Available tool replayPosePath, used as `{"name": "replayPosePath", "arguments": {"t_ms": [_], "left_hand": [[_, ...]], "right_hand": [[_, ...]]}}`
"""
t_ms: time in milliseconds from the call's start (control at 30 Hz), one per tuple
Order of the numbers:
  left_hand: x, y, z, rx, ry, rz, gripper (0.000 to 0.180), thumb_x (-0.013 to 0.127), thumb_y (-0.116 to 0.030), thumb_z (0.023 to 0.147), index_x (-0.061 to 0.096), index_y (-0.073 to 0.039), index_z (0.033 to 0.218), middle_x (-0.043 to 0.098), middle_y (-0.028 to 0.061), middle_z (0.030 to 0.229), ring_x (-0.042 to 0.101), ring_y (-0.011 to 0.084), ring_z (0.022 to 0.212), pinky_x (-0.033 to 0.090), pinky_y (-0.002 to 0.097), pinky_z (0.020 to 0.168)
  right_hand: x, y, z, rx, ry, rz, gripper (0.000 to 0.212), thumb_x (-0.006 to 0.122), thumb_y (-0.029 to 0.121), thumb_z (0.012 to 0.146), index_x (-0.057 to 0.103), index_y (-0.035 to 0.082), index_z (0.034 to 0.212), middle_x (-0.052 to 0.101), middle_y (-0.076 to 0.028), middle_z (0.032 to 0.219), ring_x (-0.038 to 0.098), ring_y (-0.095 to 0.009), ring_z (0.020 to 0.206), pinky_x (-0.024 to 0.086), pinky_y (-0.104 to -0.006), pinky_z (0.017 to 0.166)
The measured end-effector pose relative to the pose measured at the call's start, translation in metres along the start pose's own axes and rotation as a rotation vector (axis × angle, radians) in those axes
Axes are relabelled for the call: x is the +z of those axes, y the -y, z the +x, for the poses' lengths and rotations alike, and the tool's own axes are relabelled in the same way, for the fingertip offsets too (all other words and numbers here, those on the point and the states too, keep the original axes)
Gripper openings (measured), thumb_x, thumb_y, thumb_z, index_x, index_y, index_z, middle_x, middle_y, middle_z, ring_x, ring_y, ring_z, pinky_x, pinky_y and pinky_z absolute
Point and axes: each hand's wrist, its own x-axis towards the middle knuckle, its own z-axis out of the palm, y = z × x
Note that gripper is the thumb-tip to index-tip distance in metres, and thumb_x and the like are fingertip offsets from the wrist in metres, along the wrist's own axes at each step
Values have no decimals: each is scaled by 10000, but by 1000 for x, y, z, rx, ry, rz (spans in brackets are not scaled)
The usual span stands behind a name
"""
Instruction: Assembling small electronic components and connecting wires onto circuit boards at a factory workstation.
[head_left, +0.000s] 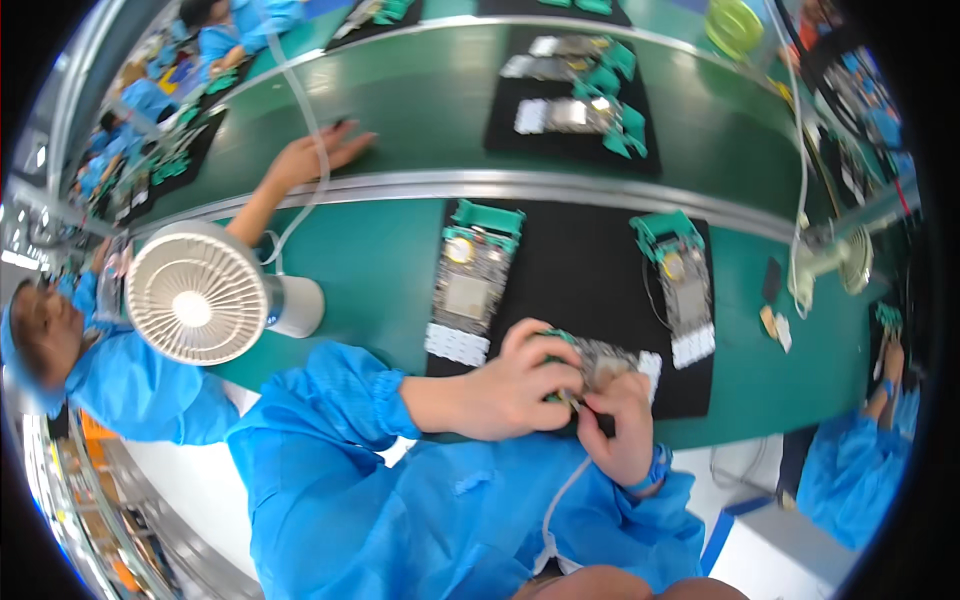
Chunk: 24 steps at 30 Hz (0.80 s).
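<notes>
My left hand (pixel 505 390) is closed around the green-framed end of a circuit board (pixel 604 366), low over the black mat's near edge. My right hand (pixel 622 425) pinches at the near side of that board, close to my left fingertips. Between the fingertips shows a small yellowish bit, too small to name. Past my left hand lies another circuit board (pixel 466 297) with a green plastic frame at its far end and a white strip at its near end. A similar board (pixel 687 293) rests on the mat's right side, with a thin wire along its edge.
A white fan (pixel 197 292) stands on the left of the green bench. Beyond the metal rail (pixel 400 184), more boards (pixel 570 116) lie on a black mat. At left a co-worker's arm (pixel 290 170) reaches over the rail. Small pieces (pixel 775 325) and a second fan (pixel 853 260) are at right.
</notes>
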Motion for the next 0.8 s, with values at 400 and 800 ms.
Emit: {"name": "replayPosePath", "arguments": {"t_ms": [400,800], "left_hand": [[6,-5,0,21,-93,-52,192,685,-71,690,496,-86,720,502,94,994,462,346,1066,322,602,910],[-3,-4,5,-10,9,-36,157,679,-140,692,542,-136,771,522,76,1041,464,323,1118,328,578,961]], "right_hand": [[-1,1,-15,108,49,23,298,628,-125,737,516,40,958,497,-122,902,501,-269,864,416,-330,807],[-1,2,-22,164,-159,285,256,584,-105,803,514,36,1004,533,-131,898,509,-258,830,428,-370,794]]}}
